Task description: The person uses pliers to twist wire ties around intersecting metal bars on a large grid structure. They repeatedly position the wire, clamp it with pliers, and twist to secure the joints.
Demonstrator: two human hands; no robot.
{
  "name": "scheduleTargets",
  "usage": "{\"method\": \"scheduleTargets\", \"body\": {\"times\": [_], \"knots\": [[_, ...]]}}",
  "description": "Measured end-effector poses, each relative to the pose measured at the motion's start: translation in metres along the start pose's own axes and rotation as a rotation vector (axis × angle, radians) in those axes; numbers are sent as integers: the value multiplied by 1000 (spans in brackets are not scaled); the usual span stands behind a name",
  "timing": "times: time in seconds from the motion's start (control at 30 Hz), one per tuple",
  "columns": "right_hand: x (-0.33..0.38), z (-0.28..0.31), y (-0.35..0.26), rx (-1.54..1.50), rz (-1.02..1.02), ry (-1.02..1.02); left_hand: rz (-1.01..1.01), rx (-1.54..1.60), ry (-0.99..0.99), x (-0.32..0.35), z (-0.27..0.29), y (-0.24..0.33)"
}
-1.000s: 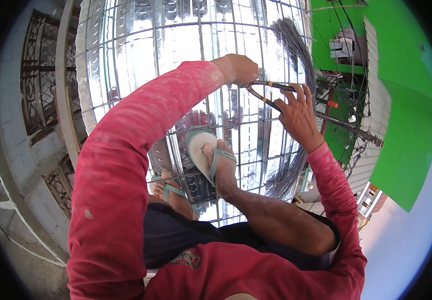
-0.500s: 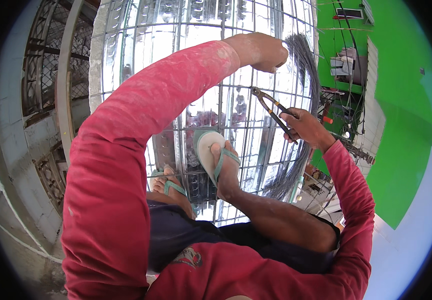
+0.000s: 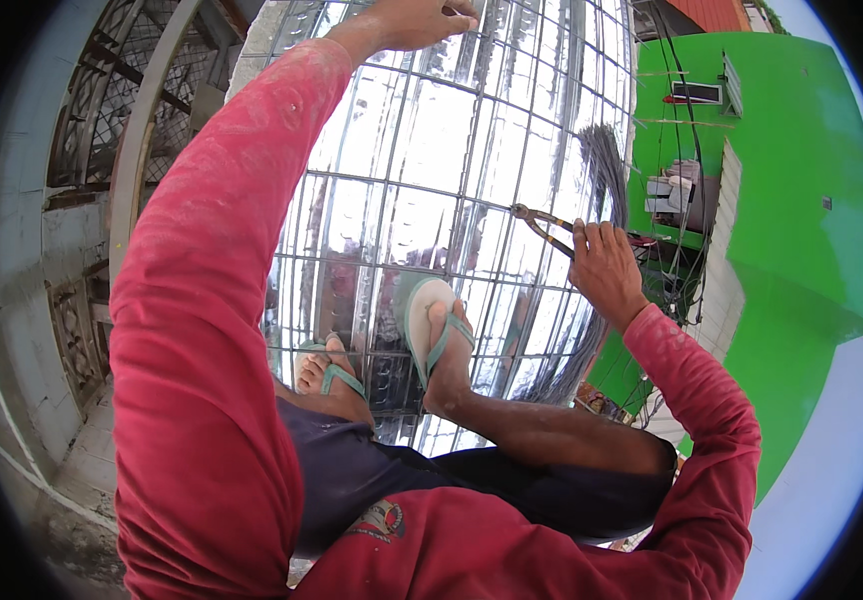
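The right hand (image 3: 609, 272) is gripping pincers (image 3: 527, 213) above wire mesh (image 3: 427, 190), toward the reflective sheeting's (image 3: 430, 125) right edge; the left hand (image 3: 414, 22) is hovering, loosely curled, near the far edge, contents indiscernible.

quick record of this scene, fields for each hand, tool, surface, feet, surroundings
left hand: near top edge, over the mesh; grip unclear
right hand: holding the pincers by the handles
tool: pincers, head at a mesh wire, contact unclear
surface: wire mesh over shiny metal sheeting
loose material: bundle of thin dark wires, right side
feet: both in green-strapped sandals
surroundings: green wall to the right
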State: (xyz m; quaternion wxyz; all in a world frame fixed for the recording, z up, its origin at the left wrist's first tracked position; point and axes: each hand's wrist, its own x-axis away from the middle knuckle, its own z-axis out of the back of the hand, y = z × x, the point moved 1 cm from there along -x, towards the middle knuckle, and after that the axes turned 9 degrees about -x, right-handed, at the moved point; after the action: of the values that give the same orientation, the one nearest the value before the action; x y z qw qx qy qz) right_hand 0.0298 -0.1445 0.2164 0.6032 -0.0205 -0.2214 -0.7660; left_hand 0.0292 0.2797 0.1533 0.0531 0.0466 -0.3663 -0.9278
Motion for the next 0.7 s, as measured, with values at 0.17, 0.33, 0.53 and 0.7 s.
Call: {"method": "scheduleTargets", "body": {"times": [0.17,0.33,0.53,0.7], "knots": [[-15,-5,24,-1524,-834,-727,223,-185,105,50,-3,-80],[-7,8,19,-1410,-744,-854,322,-208,111,98,7,-141],[-24,1,16,-385,-239,-567,341,-368,352,204,-16,-172],[-6,-16,33,-75,76,-175,448,-447,486,288,-101,-135]]}}
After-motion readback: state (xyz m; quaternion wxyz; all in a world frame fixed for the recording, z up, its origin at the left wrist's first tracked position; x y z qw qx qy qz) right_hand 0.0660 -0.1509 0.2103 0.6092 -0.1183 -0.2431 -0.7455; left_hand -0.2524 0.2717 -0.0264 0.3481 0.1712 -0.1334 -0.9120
